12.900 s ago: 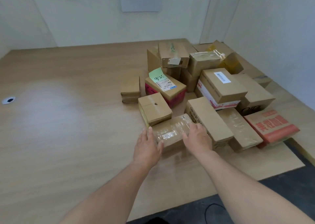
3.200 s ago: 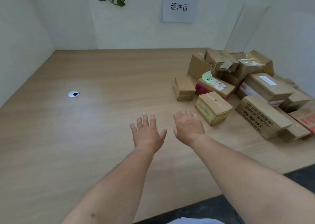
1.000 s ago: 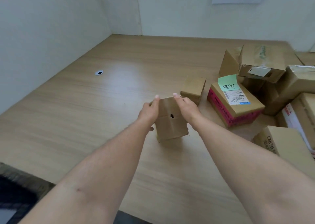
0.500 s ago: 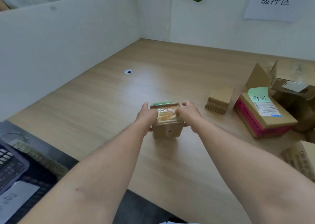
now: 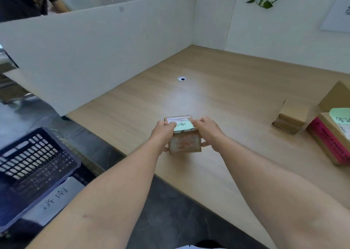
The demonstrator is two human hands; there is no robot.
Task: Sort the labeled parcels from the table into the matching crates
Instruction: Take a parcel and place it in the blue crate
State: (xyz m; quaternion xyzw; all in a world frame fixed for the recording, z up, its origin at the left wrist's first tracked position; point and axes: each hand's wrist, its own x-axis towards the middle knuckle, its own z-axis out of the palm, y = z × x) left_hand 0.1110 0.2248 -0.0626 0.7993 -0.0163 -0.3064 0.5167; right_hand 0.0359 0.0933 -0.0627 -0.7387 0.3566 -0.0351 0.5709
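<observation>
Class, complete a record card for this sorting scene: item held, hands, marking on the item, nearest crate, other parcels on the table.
Item held: small cardboard parcel, over the table near its front edge
Hands: left hand and right hand grip its opposite sides
Marking: green note on top, handwriting too small to read
Nearest crate: dark blue crate, left of the table and lower than its top, with a white label
Other parcels: small brown box; pink-sided parcel, both at right
</observation>
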